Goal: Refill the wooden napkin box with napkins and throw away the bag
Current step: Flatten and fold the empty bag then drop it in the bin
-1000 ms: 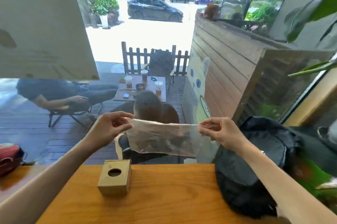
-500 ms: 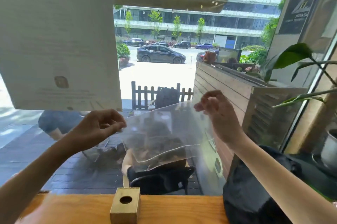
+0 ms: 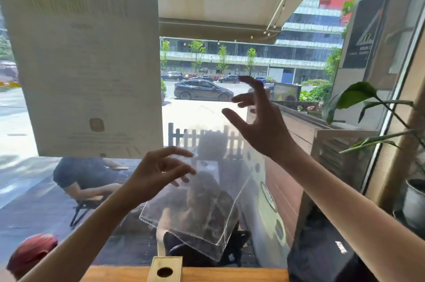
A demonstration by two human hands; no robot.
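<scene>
Head view: the counter [image 3: 230, 274] carries the wooden napkin box [image 3: 166, 269] at its near edge. Above it hangs the clear bag [image 3: 207, 208], corner downward. The left hand [image 3: 158, 173] touches its upper edge with loose fingers; the right hand [image 3: 257, 120], spread, is higher and apart.

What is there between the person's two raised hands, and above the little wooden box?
In the head view, a clear plastic bag hangs between the left hand and right hand, above the small wooden napkin box.

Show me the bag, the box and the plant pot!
bag [image 3: 202, 217], head view, clear middle panel.
box [image 3: 166, 269], head view, top beside the hole.
plant pot [image 3: 415, 203], head view, pale side wall.
</scene>
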